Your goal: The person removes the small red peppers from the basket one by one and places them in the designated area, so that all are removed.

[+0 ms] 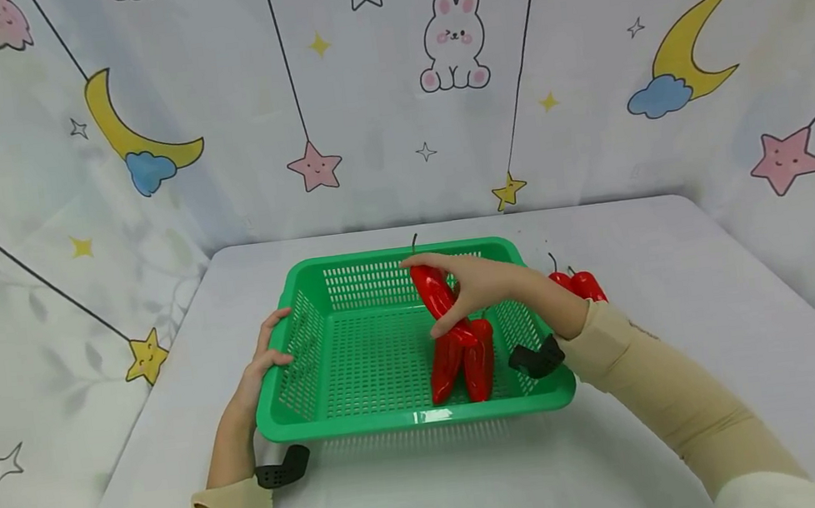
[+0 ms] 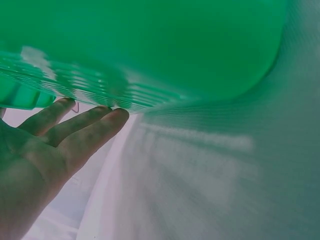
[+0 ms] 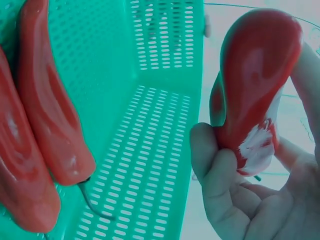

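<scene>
A green plastic basket [image 1: 381,421] with slotted walls stands on the white table. My left hand [image 1: 259,376] is at its left side, the thumb over the rim; in the left wrist view, straight fingers [image 2: 92,132] lie against the slotted wall from outside. Over the right part of the basket, my right hand [image 1: 482,279] holds a red chili pepper [image 1: 429,285] between thumb and fingers, its dark stem pointing up and away. Below it, two more red peppers lie side by side on the basket floor, a left one [image 1: 446,369] and a right one [image 1: 481,367].
Several red peppers [image 1: 587,286] lie on the table just beyond the basket's right side, partly hidden behind my right forearm. White table surface [image 1: 717,319] extends to the right. A patterned curtain [image 1: 373,82] hangs along the table's back edge.
</scene>
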### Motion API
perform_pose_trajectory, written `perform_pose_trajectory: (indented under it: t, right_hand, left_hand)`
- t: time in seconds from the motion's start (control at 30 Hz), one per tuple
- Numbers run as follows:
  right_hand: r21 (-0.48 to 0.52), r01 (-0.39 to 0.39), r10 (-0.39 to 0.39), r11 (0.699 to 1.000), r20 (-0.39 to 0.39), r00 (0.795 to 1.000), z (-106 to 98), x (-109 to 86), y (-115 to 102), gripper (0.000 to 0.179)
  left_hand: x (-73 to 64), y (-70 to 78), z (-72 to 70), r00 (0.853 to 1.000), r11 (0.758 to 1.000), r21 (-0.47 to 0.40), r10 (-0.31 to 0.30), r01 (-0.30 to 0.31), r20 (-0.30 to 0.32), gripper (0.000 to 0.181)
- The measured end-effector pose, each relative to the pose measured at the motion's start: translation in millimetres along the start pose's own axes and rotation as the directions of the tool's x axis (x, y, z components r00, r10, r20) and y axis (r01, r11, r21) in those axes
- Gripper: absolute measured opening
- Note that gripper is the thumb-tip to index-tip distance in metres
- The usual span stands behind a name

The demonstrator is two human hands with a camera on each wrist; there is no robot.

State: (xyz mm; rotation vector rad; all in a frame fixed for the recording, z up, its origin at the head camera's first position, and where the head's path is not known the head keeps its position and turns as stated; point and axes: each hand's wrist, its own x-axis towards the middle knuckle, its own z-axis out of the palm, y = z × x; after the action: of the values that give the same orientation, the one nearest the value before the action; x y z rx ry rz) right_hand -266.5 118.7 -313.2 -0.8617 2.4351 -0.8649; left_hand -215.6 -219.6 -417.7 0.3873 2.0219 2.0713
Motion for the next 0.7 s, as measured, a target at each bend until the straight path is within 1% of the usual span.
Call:
perform_pose_trajectory:
  t: [0.13,0.3,0.47,0.53,0.7]
  right_hand:
    - [0.094,0.023,-0.02,0.995,-0.032,0.999,-1.0,-7.8,5.5,0.093]
    - [0.175,0.074,-0.055,0.982,-0.112,0.992,-2.7,-17.9,10.8,0.094]
    - [0.18,0.135,-0.103,0.974,-0.174,0.979,-7.4,-29.2,13.8,0.095]
    - [0.186,0.148,-0.113,0.971,-0.185,0.976,-9.5,-33.7,14.7,0.095]
    - [0.228,0.12,-0.079,0.966,-0.182,0.98,-13.6,-46.3,16.6,0.094]
  left_hand:
    - [0.1,-0.6,0.0,1.0,1.0,0.008,-0.001,0.001,-0.004,0.068]
    - [-0.4,0.4,1.0,1.0,1.0,0.007,0.004,-0.004,-0.004,0.069]
    - [-0.3,-0.4,0.4,1.0,1.0,0.01,0.01,-0.01,-0.001,0.068]
    - [-0.2,-0.7,0.3,1.0,1.0,0.014,0.013,-0.013,-0.001,0.068]
    - [-0.1,-1.7,1.0,1.0,1.0,0.019,0.015,-0.015,-0.005,0.068]
